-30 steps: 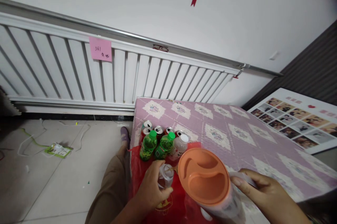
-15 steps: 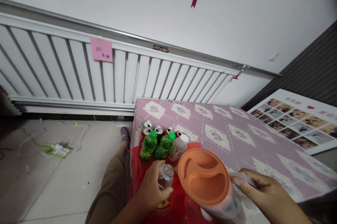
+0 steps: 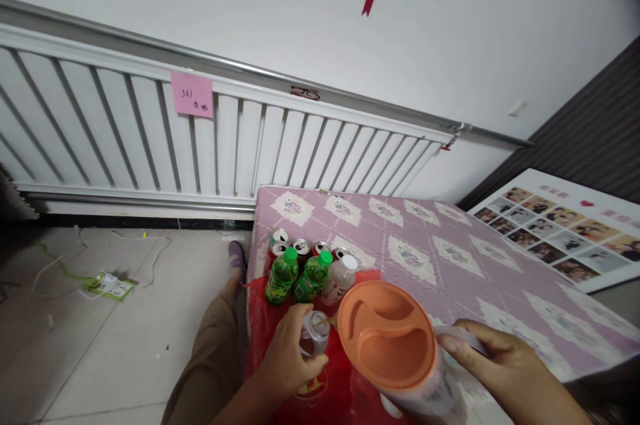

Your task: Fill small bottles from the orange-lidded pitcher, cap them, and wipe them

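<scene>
My left hand (image 3: 291,352) is wrapped round a small clear bottle (image 3: 316,330) with an open mouth, over a red plastic sheet (image 3: 340,385). A thin brownish stream runs into it from the spout of a tilted pitcher with an orange lid (image 3: 387,335). The pitcher's pale handle (image 3: 463,337) is gripped by my right hand (image 3: 500,358). Just behind the clear bottle stand two green-capped bottles, one on the left (image 3: 283,276) and one on the right (image 3: 313,276), and a white-capped bottle (image 3: 341,278).
Several opened cans (image 3: 301,248) stand behind the bottles on the purple patterned bed cover (image 3: 380,238). A white radiator (image 3: 240,138) lines the wall. On the left floor lies a power strip (image 3: 113,285) with cables. A photo board (image 3: 565,228) leans at the right.
</scene>
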Available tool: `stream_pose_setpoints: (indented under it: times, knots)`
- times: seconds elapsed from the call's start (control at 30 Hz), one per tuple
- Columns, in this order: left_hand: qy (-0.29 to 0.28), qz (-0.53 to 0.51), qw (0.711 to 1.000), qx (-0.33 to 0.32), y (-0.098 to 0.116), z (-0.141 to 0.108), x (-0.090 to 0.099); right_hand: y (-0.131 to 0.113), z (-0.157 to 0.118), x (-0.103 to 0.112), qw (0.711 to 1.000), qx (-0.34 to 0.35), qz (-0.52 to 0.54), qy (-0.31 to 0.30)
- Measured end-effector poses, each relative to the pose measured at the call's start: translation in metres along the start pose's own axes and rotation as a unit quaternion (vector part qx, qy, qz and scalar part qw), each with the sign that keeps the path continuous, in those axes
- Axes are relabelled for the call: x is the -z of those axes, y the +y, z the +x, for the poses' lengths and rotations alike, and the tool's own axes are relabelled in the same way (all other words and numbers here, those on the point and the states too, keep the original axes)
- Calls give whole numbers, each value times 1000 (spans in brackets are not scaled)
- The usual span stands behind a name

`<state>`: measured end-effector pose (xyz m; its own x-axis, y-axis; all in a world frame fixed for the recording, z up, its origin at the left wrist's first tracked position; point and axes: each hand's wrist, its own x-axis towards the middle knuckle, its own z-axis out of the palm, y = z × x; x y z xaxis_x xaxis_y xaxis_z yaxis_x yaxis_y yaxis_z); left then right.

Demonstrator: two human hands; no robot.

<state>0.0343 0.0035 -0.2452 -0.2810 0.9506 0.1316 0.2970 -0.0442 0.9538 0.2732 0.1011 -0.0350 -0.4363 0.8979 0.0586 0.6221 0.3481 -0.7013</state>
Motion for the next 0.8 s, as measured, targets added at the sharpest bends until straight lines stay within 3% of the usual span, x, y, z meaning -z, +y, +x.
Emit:
stream_pose_setpoints:
  times: [0.5, 0.8]
  knots:
    - [-4, -2, 1000, 2, 2, -1, 1, 2, 2, -1, 1000, -22, -5, 8]
    - [5, 1, 1000, -2, -3, -2, -3, 1, 1, 0, 1000, 2, -2, -5]
